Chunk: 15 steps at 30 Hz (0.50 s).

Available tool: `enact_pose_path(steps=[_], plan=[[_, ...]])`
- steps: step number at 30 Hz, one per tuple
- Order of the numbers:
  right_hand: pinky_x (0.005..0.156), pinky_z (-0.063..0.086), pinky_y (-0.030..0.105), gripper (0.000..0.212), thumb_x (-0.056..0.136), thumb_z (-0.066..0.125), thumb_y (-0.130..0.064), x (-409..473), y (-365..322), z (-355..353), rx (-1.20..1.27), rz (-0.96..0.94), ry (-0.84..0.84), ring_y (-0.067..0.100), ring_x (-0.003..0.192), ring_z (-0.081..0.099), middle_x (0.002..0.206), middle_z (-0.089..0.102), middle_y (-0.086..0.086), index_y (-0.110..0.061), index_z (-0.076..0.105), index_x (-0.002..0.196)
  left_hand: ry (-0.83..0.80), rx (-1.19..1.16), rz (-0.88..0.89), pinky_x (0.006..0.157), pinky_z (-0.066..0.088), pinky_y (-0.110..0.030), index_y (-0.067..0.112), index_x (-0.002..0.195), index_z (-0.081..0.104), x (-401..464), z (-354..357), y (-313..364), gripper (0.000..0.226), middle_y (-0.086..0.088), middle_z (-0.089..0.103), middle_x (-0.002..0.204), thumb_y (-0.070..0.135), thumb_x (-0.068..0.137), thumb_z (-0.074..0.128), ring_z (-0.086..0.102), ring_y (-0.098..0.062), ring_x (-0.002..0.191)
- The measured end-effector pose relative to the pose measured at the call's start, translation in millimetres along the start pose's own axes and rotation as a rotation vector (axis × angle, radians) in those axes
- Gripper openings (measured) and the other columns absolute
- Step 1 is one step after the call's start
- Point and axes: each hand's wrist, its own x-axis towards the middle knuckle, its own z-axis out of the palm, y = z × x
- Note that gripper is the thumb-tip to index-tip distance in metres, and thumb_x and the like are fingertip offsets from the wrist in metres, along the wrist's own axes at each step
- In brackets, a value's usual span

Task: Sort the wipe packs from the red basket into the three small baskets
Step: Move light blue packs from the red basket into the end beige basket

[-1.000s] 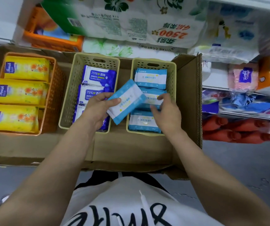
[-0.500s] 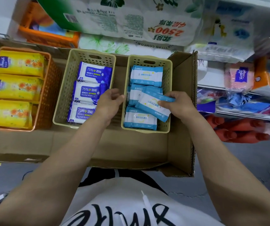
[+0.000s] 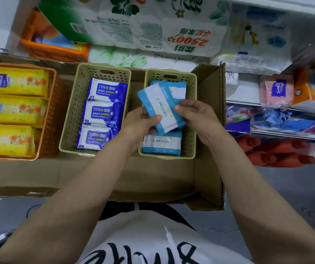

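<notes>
A light blue and white wipe pack (image 3: 160, 109) is tilted above the right beige basket (image 3: 191, 119). My left hand (image 3: 139, 124) grips its lower left edge and my right hand (image 3: 194, 113) pinches its right edge. Under it lie more light blue packs (image 3: 161, 143) in that basket. The middle beige basket (image 3: 71, 115) holds three dark blue alcohol wipe packs (image 3: 103, 113). The orange basket (image 3: 53, 115) on the left holds three yellow packs (image 3: 15, 111). No red basket is in view.
All three baskets sit in an open cardboard box (image 3: 114, 176) with a raised flap (image 3: 213, 96) on the right. Big tissue bundles (image 3: 152, 25) stand behind it. Shelves with more packets (image 3: 278, 90) are on the right.
The light blue pack went from my right hand alone, low over the right basket, to both hands. My left hand came back across to grip it and it now sits higher and more upright.
</notes>
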Motion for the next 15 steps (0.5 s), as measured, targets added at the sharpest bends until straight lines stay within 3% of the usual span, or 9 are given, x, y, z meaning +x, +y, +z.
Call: enact_pose_path(steps=[2, 5, 7, 9, 11, 15], plan=[[0.076, 0.06, 0.031, 0.034, 0.078, 0.082, -0.017, -3, 7, 4, -0.027, 0.087, -0.112, 0.019, 0.096, 0.073, 0.101, 0.076, 0.003, -0.013, 0.066, 0.108, -0.052, -0.05, -0.058, 0.069, 0.058, -0.024, 0.009, 0.114, 0.063, -1, 2, -4, 0.027, -0.005, 0.072, 0.105, 0.008, 0.088, 0.071, 0.074, -0.014, 0.088], [0.079, 0.06, 0.032, 0.028, 0.081, 0.08, -0.013, 0, 13, 6, -0.062, 0.063, -0.08, 0.018, 0.095, 0.073, 0.107, 0.075, 0.005, -0.014, 0.068, 0.106, -0.034, -0.034, -0.051, 0.072, 0.059, -0.027, 0.012, 0.106, 0.062, 2, 2, -11, 0.023, -0.006, 0.071, 0.103, 0.011, 0.086, 0.073, 0.073, -0.017, 0.089], [0.076, 0.059, 0.027, 0.023, 0.083, 0.077, -0.011, 6, 12, 1, -0.076, 0.016, 0.009, 0.013, 0.09, 0.073, 0.109, 0.074, 0.006, -0.015, 0.069, 0.105, 0.109, 0.108, 0.049, 0.074, 0.056, -0.027, 0.016, 0.102, 0.061, 8, -4, -14, 0.02, -0.002, 0.069, 0.101, 0.016, 0.087, 0.074, 0.069, -0.015, 0.092], [0.069, 0.055, 0.019, 0.026, 0.086, 0.075, -0.013, 10, 10, -9, -0.131, 0.008, 0.046, 0.006, 0.086, 0.071, 0.111, 0.073, 0.003, -0.014, 0.069, 0.111, 0.252, 0.273, 0.127, 0.074, 0.049, -0.02, 0.018, 0.114, 0.06, 15, -12, -17, 0.027, 0.007, 0.064, 0.102, 0.024, 0.089, 0.071, 0.062, -0.008, 0.095], [0.07, 0.053, 0.016, 0.03, 0.086, 0.076, -0.017, 13, 9, -19, -0.297, 0.011, 0.021, 0.003, 0.086, 0.069, 0.112, 0.071, -0.001, -0.017, 0.068, 0.116, 0.289, 0.357, 0.143, 0.075, 0.045, -0.017, 0.018, 0.129, 0.055, 22, -18, -19, 0.04, 0.009, 0.061, 0.105, 0.028, 0.092, 0.067, 0.058, -0.007, 0.097], [0.08, 0.05, 0.024, 0.035, 0.083, 0.079, -0.022, 14, 10, -24, -0.865, -0.075, -0.016, 0.009, 0.096, 0.06, 0.112, 0.06, -0.006, -0.028, 0.063, 0.113, 0.214, 0.544, 0.217, 0.1, 0.047, -0.033, 0.017, 0.142, 0.046, 40, -20, -21, 0.049, -0.002, 0.057, 0.132, 0.028, 0.096, 0.06, 0.054, -0.016, 0.12]])
